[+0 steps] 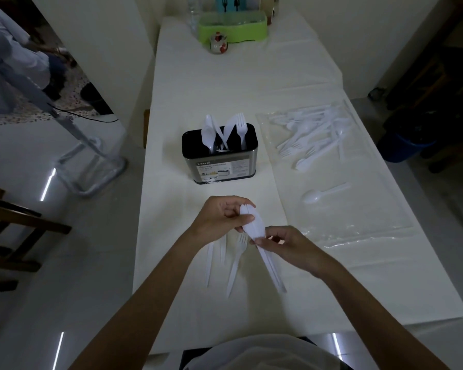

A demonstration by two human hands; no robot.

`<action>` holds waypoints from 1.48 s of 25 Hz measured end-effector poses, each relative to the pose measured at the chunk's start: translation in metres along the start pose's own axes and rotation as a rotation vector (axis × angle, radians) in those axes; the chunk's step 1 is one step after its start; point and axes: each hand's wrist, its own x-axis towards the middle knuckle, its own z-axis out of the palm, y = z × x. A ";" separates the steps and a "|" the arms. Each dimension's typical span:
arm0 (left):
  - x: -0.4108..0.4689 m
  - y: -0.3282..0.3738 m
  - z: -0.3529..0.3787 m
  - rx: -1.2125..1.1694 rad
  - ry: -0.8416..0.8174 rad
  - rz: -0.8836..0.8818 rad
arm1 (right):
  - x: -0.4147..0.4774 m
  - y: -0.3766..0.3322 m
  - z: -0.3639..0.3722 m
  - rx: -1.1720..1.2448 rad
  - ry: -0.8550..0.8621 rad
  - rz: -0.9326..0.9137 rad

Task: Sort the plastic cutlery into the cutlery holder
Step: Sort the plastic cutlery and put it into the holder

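– White spoon stack point(253, 227) is held above the near part of the table point(332, 276), between both hands. Which way does it point?
– I see the bowls pointing away, toward the cutlery holder point(219, 158). The handles run back toward the person and slightly right, so the long axis is near-far, a bit diagonal.
– Fingers?
– Left hand point(219, 217) is curled round the bowl end, thumb on the side. Right hand point(286, 244) pinches the stack just below the bowls, fingers bent.
– Rest?
– A fork point(235, 265) lies flat under the hands. On the plastic bag point(358, 209) at right are a loose spoon point(320, 194) and, beyond it, an unsorted pile point(310, 134).
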 end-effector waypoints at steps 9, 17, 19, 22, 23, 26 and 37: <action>0.032 0.027 -0.045 -0.011 0.650 0.215 | 0.054 -0.065 -0.061 0.104 0.177 -0.163; 0.097 -0.011 -0.089 -0.070 0.707 -0.103 | 0.153 -0.134 -0.094 0.239 0.520 -0.444; 0.104 -0.020 -0.088 -0.100 0.704 -0.057 | 0.175 -0.128 -0.085 0.139 0.523 -0.465; 0.105 -0.025 -0.083 -0.122 0.714 0.034 | 0.197 -0.110 -0.068 -0.147 0.479 -0.445; 0.105 -0.027 -0.082 -0.125 0.712 0.066 | 0.202 -0.104 -0.064 -0.269 0.448 -0.437; 0.106 -0.032 -0.081 -0.124 0.712 0.117 | 0.205 -0.095 -0.054 -0.510 0.294 -0.405; 0.103 -0.031 -0.079 -0.140 0.673 0.115 | 0.193 -0.113 -0.076 -0.787 -0.270 -0.278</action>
